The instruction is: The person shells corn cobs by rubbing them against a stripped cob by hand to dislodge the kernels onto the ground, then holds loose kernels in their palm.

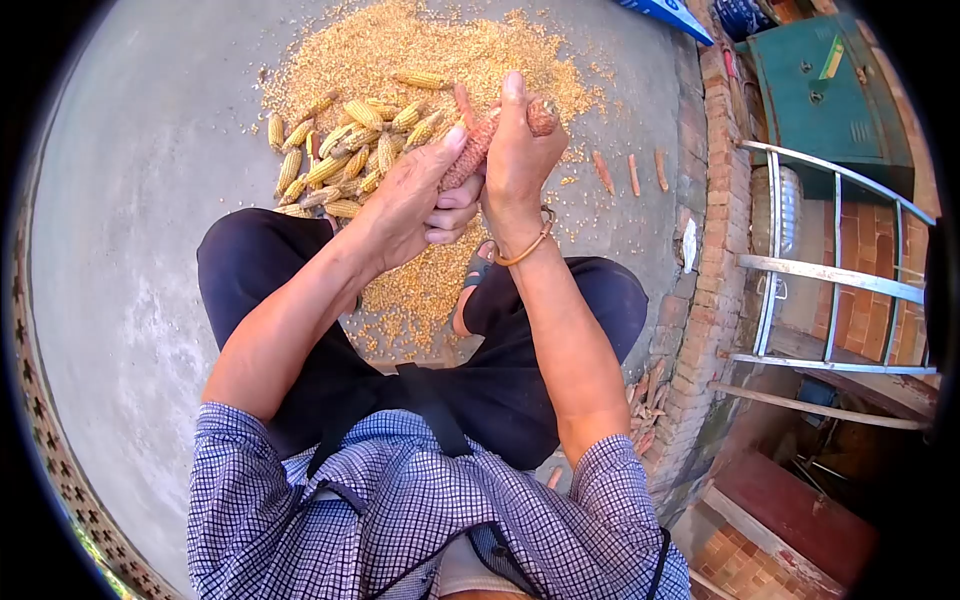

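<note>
Both hands are closed on a reddish corn cob (468, 158) held over the pile in front of me. My left hand (425, 198) wraps its lower end, with the thumb laid along it. My right hand (522, 160) grips farther up, thumb pointing away from me, and a cob end shows past that thumb. The hands partly hide the cob, so I cannot tell whether there is a second one. Just beyond my left hand lies a heap of yellow ears of corn (325, 168). Loose kernels (420, 50) spread behind it, and more kernels lie between my feet.
Several bare cobs (634, 174) lie on the concrete floor (130, 200) to the right. A low brick edge (712, 270) runs along that side, with a metal ladder-like frame (835, 265) and a green cabinet (825, 90) beyond. More cobs (652, 405) are piled by the bricks.
</note>
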Available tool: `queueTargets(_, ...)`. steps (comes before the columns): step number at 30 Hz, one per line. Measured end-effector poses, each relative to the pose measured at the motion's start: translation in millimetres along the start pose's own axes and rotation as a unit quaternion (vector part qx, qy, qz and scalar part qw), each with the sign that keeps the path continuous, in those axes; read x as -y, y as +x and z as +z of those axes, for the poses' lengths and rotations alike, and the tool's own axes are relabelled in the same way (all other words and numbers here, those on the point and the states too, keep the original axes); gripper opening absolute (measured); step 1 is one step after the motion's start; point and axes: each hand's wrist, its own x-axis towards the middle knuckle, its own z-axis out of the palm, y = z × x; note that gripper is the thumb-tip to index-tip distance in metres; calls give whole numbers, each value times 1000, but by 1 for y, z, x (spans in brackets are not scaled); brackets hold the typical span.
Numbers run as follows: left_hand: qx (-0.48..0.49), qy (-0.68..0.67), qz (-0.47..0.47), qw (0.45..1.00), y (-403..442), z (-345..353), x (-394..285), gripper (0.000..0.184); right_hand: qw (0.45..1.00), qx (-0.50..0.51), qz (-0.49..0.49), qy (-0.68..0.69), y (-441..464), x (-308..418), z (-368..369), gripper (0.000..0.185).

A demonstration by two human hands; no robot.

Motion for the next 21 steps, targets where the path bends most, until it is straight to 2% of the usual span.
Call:
queueTargets(4, -42, 71, 24, 996, 1, 2, 3, 35, 999, 37, 29, -20, 1, 1, -5, 39)
queueTargets(8, -53, 70, 49, 995, 3, 1, -1, 34, 991, 93, 63, -76, 1, 19, -11, 32)
queueTargets(13, -104, 22, 84, 991, 2, 0, -8, 38, 984, 159, 73, -17, 0, 30, -15, 25)
queueTargets(21, -85, -20, 43, 995, 2, -6, -13, 45, 977, 190, 82, 48, -2, 29, -19, 19)
